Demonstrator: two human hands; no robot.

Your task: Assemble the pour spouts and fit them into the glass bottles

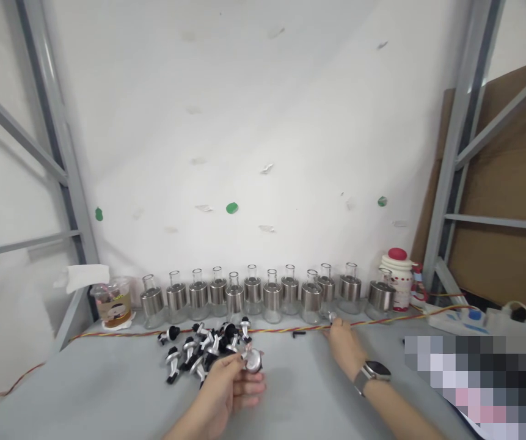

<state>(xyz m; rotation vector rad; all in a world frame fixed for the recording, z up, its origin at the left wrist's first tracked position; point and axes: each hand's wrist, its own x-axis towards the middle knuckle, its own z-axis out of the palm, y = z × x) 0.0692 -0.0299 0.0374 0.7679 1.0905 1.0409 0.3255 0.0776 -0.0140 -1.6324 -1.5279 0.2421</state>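
My left hand (235,382) holds a silver pour spout (254,360) between thumb and fingers, its round cap facing me. Just behind that hand lies a loose pile of silver-and-black pour spouts (212,345). My right hand (343,342), with a watch on the wrist, reaches across the table towards the bottles. Its fingers are drawn together, and a small silver bit shows at their tips, too small to name. Glass bottles with metal sleeves (311,299) stand upright along the wall, open at the neck.
A twisted red-yellow cord (285,330) runs across the grey table (107,391), beside a small black piece (298,334). At the left stands a drink cup (115,308); on the right, a white jar with red top (398,281) and a power strip (464,318).
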